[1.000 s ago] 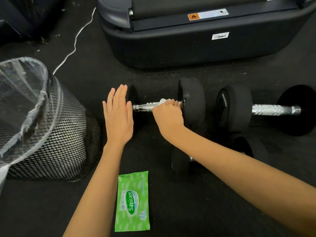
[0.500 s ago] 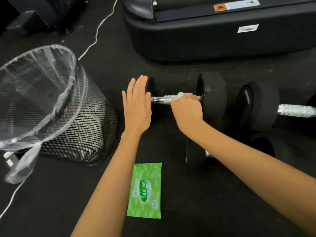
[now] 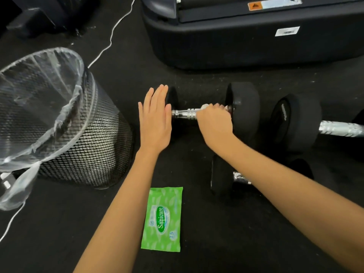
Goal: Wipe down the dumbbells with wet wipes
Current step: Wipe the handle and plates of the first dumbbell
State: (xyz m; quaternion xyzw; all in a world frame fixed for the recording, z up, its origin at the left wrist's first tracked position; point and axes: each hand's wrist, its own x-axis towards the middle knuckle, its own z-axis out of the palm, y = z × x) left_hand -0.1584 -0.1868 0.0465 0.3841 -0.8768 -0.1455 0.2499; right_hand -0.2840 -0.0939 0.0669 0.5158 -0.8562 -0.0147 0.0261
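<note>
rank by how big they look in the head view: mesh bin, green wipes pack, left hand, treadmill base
1. treadmill base, cut off by the frame
2. mesh bin
3. green wipes pack and left hand, too alike to rank

- The green wet wipes pack, lying on the floor nearer to you than your flat left hand, is showing the brand "Sanicare" in white on a green oval, and the number "15" below it.
- The black machine housing, beyond your right hand that is closing on the dumbbell handle, is carrying an orange warning triangle sticker and a white barcode label; you are getting no readable words from either.
- The second dumbbell, to the right of that grip, is bearing lettering on its end face, too blurred to read.
</note>
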